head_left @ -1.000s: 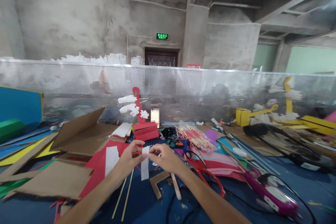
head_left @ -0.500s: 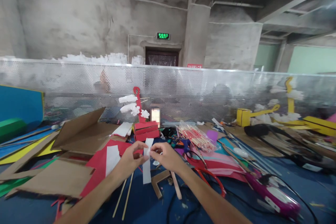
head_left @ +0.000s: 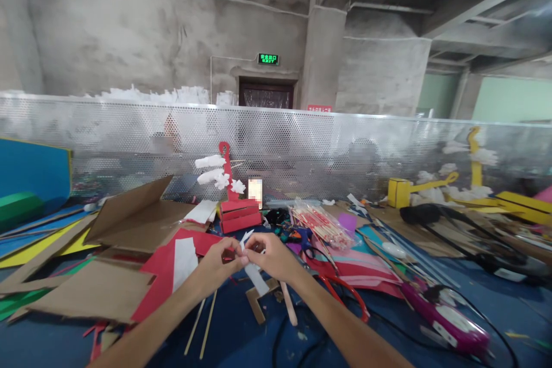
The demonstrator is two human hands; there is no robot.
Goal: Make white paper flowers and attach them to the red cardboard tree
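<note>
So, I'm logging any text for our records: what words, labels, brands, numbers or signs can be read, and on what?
"安全出口 EXIT": green sign above the door.
Red sign: characters too blurred, lower part hidden.
White label on the black gear: too small.
Purple tool: any print unreadable.
Bright panel: blurred out.

The strip is coloured white, the worktop dark blue, the central box red; the silver screen is patterned with dots.
</note>
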